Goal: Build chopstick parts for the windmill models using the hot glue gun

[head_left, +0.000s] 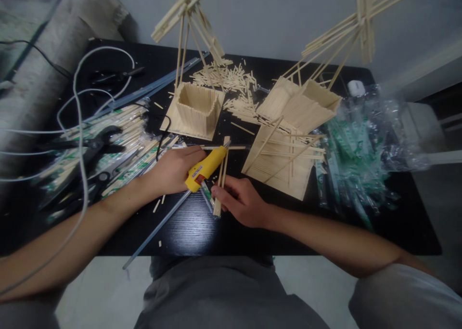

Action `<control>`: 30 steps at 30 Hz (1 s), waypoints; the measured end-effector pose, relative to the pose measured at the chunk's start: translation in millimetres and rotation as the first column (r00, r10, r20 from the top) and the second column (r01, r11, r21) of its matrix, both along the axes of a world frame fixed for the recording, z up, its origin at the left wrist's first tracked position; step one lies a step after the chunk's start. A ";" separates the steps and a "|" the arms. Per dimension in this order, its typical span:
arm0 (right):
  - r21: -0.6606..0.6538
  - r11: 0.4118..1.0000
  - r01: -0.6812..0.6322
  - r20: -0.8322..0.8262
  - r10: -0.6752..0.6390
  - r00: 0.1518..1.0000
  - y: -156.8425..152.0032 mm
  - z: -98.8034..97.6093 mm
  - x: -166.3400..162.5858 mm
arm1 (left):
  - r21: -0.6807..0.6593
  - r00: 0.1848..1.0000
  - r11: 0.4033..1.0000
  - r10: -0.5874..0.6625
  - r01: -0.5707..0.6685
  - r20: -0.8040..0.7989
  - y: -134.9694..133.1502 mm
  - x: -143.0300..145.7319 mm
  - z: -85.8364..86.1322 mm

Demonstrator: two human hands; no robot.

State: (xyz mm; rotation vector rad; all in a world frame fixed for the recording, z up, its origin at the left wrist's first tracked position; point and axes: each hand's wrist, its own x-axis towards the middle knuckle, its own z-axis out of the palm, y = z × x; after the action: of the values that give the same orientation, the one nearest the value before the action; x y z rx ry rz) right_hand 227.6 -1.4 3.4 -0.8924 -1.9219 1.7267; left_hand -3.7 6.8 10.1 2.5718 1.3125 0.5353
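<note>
My left hand (177, 169) is closed around a yellow hot glue gun (206, 169). A long glue stick (159, 228) trails from the gun's back toward the table's front edge. The gun's nozzle points up and to the right, close to the upper end of a narrow frame of wooden sticks (221, 179). That frame's lower end is pinched between the thumb and fingers of my right hand (245, 201). Whether the nozzle touches the wood I cannot tell. Just behind both hands, a thin stick (231, 148) lies crosswise on the black table (288, 228).
Two stick-built windmill models stand behind: a box base (197, 110) at left, another base (306, 105) at right. A stick panel (281, 165) lies right of my hands. Cut pieces (231, 78) are heaped between. Pliers (90, 148), packaged sticks, a white cable (80, 141) and plastic wrappers (353, 151) flank them.
</note>
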 end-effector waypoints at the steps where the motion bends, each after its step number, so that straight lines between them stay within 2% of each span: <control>1: 0.004 1.000 0.001 -0.001 -0.001 1.000 0.0 0.3 0.0 | 0.004 1.000 1.000 -0.003 0.003 -0.001 -0.1 -0.1 0.1; 13: -0.005 1.000 -0.001 0.005 0.001 1.000 0.1 0.3 -0.5 | -0.024 1.000 1.000 0.018 -0.018 -0.002 -1.3 -2.0 -3.2; 24: -0.007 1.000 0.002 0.003 -0.002 1.000 0.0 0.5 -0.3 | -0.107 0.999 0.994 0.037 -0.034 0.023 -1.0 -0.1 -0.6; 30: -0.011 1.000 -0.002 0.010 0.002 1.000 -0.2 0.1 -0.1 | -0.064 1.000 0.998 0.015 -0.015 0.001 -0.3 -0.6 -0.2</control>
State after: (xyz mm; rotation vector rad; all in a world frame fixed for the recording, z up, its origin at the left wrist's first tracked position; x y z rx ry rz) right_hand 227.5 -1.7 3.5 -0.9050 -1.9222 1.7392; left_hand -4.3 6.5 9.9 2.5111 1.3270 0.4895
